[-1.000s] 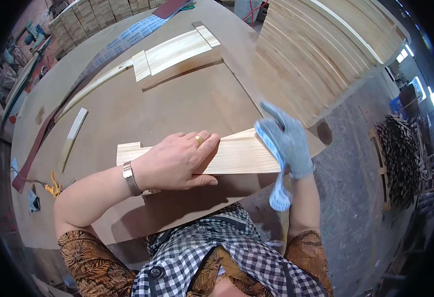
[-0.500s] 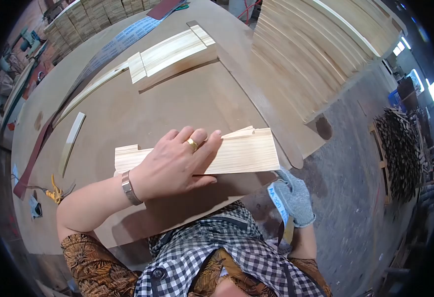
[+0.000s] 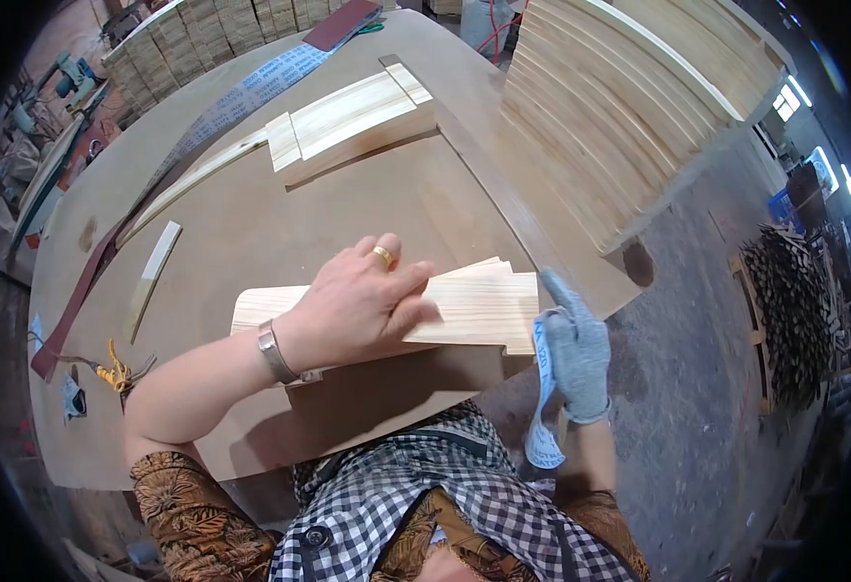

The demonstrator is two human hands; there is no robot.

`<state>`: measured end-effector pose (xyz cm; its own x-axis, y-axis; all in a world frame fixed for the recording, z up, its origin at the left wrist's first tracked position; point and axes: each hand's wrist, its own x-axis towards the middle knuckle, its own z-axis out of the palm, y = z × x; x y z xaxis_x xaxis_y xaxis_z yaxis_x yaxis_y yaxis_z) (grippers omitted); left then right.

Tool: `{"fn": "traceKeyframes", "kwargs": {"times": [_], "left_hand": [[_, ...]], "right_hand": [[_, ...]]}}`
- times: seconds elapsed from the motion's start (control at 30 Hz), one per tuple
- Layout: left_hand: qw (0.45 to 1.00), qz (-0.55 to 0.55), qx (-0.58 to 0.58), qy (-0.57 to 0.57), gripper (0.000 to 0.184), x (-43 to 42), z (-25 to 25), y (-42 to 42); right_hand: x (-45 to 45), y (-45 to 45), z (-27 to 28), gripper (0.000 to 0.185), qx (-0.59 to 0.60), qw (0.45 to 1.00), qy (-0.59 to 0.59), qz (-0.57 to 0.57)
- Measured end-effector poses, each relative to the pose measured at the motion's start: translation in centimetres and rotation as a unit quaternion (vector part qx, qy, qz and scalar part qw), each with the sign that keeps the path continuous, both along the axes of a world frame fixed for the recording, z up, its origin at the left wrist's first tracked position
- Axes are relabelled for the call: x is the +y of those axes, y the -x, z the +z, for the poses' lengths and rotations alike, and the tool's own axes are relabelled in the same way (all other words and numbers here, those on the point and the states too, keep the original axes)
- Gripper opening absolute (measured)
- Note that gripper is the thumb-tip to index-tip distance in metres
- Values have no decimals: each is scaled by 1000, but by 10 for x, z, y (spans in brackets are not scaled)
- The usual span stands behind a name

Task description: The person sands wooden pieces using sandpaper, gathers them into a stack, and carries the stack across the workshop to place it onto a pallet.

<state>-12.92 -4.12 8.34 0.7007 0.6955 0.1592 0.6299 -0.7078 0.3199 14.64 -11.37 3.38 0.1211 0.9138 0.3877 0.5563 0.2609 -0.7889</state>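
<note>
A short stack of pale wooden boards [image 3: 479, 312] lies at the table's near side, its pieces slightly fanned out of line. My left hand [image 3: 362, 291], bare with a ring, is over the middle of the stack, thumb and forefinger apart; whether its palm touches the wood is hidden. At the stack's right end is my right hand [image 3: 578, 364] in a grey glove, forefinger pointing up along the board ends. A blue-white printed sandpaper strip [image 3: 545, 441] is pinched in this hand and hangs down in a curl.
Another board stack [image 3: 353, 121] sits farther back on the brown table [image 3: 348, 218]. A long sandpaper belt [image 3: 241, 102] runs along the left, near a short wooden strip [image 3: 154, 281] and a yellow-handled tool [image 3: 115, 373]. Tall stacked panels [image 3: 600, 126] stand at the back right.
My left hand has risen from its flat hold, and its fingers have curled. The top board's outline has shifted. My gloved hand has turned upright beside the board ends, the strip now hanging lower.
</note>
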Motion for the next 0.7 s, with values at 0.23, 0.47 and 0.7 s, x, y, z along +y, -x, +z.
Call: {"fn": "traceKeyframes", "kwargs": {"times": [0.23, 0.47, 0.7], "left_hand": [[996, -58, 61, 4, 71, -1, 6, -4], [998, -34, -46, -22, 60, -5, -11, -2], [994, 55, -2, -90, 84, -29, -21, -5]], "right_hand": [[76, 14, 30, 47, -144, 985, 93, 20], [40, 22, 16, 42, 65, 987, 145, 17], [-52, 3, -25, 55, -48, 996, 70, 5]]}}
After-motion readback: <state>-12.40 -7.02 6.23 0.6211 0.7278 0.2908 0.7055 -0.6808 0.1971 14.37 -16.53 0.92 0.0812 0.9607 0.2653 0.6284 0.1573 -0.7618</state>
